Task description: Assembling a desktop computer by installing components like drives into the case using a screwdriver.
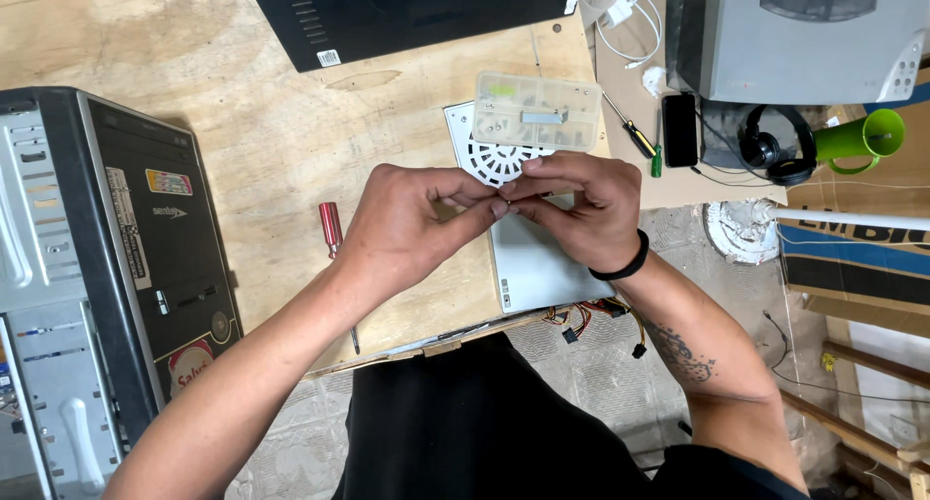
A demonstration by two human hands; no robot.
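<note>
Left hand [412,224] and right hand [581,209] meeting fingertip to fingertip above the grey metal box [538,258]; fingers of both curled in tight, pinching at one spot; something very small maybe held there, too tiny to tell what; black band [625,265] around the right wrist.

Grey box flat on the wooden table [262,132], its round fan grille [494,161] peeking out just above the hands; box close to the table's near edge, with coloured wires [591,321] hanging off below that edge; clear plastic parts box [536,110] lying over the grey box's far corner.

Red-handled screwdriver [332,227] just left of the left hand, pointing toward the near edge; wide bare wood between it and the black computer tower [145,238] lying at the left; yellow and red sticker near the tower's top, long white sticker down its side, round red and white sticker near its bottom.

Black flat case [407,15] at the far edge, small white sticker at its corner.

Right of the parts box: small screwdriver [635,132] with a green tip, black phone [680,130], black headphones [775,146], green cup [862,137], grey printer [804,35]; crowded there, little room; white cable [630,15] up by the far edge.
</note>
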